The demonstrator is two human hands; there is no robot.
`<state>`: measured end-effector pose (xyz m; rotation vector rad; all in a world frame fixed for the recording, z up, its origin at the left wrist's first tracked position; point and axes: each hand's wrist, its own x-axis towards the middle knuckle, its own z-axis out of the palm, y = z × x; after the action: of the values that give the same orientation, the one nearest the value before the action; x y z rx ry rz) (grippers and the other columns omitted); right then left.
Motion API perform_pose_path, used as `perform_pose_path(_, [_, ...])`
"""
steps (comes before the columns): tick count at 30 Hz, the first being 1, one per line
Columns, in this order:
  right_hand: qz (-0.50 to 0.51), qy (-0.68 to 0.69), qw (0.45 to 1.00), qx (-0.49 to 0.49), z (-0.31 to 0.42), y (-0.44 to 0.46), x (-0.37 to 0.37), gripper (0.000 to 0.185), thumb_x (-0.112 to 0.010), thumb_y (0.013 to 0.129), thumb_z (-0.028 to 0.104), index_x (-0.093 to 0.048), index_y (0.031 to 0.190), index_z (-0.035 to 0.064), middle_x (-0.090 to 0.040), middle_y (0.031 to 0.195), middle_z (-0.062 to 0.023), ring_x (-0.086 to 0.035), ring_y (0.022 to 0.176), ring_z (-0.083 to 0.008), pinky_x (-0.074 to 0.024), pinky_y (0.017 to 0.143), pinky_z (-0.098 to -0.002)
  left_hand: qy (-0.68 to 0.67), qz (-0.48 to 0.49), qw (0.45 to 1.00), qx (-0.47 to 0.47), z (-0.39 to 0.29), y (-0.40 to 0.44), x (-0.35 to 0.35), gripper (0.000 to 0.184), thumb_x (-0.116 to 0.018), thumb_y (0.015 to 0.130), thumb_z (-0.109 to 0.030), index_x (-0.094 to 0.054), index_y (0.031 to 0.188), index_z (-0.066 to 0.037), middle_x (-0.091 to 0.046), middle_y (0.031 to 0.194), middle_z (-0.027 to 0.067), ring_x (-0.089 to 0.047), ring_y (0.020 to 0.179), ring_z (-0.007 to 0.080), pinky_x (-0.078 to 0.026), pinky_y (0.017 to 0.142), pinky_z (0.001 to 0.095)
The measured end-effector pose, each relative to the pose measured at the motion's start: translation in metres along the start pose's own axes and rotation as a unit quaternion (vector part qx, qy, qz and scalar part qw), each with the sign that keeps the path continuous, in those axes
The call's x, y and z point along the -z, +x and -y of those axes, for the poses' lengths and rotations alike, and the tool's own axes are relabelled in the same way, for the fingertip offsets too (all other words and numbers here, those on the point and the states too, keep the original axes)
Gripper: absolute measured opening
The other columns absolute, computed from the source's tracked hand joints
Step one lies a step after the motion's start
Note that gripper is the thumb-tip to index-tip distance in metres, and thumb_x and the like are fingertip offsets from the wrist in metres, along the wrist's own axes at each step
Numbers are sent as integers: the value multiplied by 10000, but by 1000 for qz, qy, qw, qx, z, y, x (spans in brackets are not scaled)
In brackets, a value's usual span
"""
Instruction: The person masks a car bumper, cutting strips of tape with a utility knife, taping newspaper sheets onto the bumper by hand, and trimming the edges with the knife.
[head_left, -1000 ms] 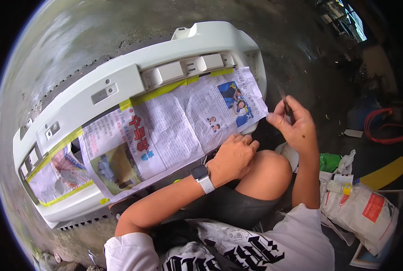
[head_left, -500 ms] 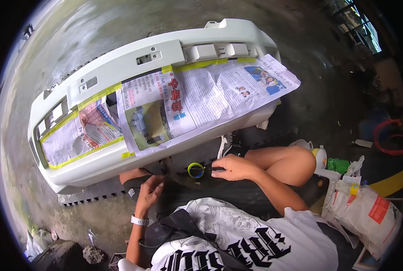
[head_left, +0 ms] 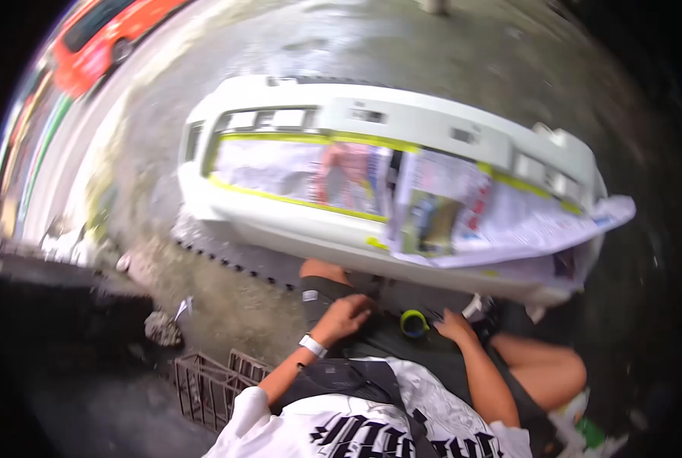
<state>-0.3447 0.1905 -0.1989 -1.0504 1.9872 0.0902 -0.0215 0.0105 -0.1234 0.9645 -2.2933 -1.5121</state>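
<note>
A long white car bumper lies across the ground in front of me. Yellow masking tape borders newspaper in its left opening, and a larger newspaper sheet hangs over the right part. My left hand is beside my knee, fingers loosely bent and apart, with nothing seen in it. Near my lap, my right hand is closed around a slim black tool, blurred by motion. Just left of that hand, a roll of yellow tape rests on my dark shorts.
A dark foam mat with a toothed edge lies under the bumper. Brown crates and a stone lump are at lower left. A green bag is at lower right. Beyond, a red car is on the road.
My view has turned left, so the bumper and both hands appear farther right, and the red car has come into sight. The hands keep nearly the same pose.
</note>
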Motion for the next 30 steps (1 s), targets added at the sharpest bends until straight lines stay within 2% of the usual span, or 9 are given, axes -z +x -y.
perform_pose_path(1, [5, -8, 1000, -22, -6, 19, -15, 697, -791, 869, 396, -588, 1356, -60, -656, 1340, -336, -622, 1293, -473, -503, 1096, -501, 36, -25, 999, 2, -4, -8, 3, 240, -689, 976, -118, -670, 1190, -11, -698, 981, 206, -704, 895, 382, -567, 796, 427])
perform_pose_path(4, [24, -23, 997, -71, -6, 46, -42, 777, -848, 832, 380, -556, 1400, -63, -623, 1403, -326, -600, 1332, -464, -485, 1132, -499, 24, -91, 995, 21, 23, -29, -2, 195, -677, 974, -92, -680, 1154, -15, -697, 993, 205, -694, 916, 408, -567, 799, 439])
perform_pose_path(7, [47, -39, 995, -83, -3, 54, -47, 772, -842, 845, 380, -555, 1408, -63, -608, 1427, -324, -591, 1348, -457, -486, 1132, -502, -10, -119, 992, 36, 39, -43, -8, 198, -671, 977, -53, -689, 1171, -19, -710, 1019, 183, -716, 923, 345, -572, 813, 400])
perform_pose_path(11, [93, 7, 995, -45, 25, 40, -35, 750, -772, 920, 409, -529, 1465, -46, -592, 1457, -314, -575, 1374, -444, -483, 1132, -508, -163, -155, 967, 122, 46, -51, -9, 173, -681, 1012, -48, -704, 1177, -3, -738, 1013, 40, -674, 956, 108, -546, 847, 280])
perform_pose_path(13, [82, 34, 996, -31, 25, 35, -32, 716, -730, 945, 431, -540, 1461, -28, -625, 1398, -327, -607, 1324, -456, -500, 1104, -515, -203, -170, 957, 122, 39, -40, -5, 140, -659, 1038, -47, -701, 1158, 10, -729, 987, 23, -660, 924, 82, -537, 840, 261])
perform_pose_path(16, [19, 24, 999, -23, 16, 31, -39, 517, -717, 932, 359, -628, 1285, -8, -708, 1228, -278, -680, 1177, -459, -562, 965, -541, -206, -199, 956, 61, 19, -20, 18, 80, -690, 1023, -50, -705, 1048, 24, -698, 892, 9, -630, 838, 74, -525, 775, 249])
perform_pose_path(22, [-11, -14, 999, -46, 19, 33, -34, 325, -626, 902, 104, -692, 1215, 45, -682, 1303, -211, -688, 1194, -420, -571, 965, -538, -62, -253, 958, -120, -56, 21, 85, 63, -696, 966, -21, -717, 968, 39, -686, 791, 74, -605, 682, 133, -478, 685, 269])
perform_pose_path(25, [-47, -13, 999, -26, 27, 36, -41, 276, -629, 916, 104, -742, 1162, 49, -716, 1272, -193, -687, 1229, -397, -546, 1031, -509, 0, -238, 952, -190, -89, 30, 104, 64, -653, 1002, 3, -698, 1011, 48, -665, 830, 64, -609, 747, 140, -484, 713, 272])
perform_pose_path(30, [-17, -45, 999, -1, 24, 37, -51, 323, -618, 899, 130, -709, 1197, 45, -720, 1221, -223, -707, 1144, -420, -570, 967, -540, 67, -201, 926, -311, -151, 63, 98, 91, -715, 874, 68, -707, 961, 41, -677, 788, 118, -652, 732, 214, -511, 701, 322])
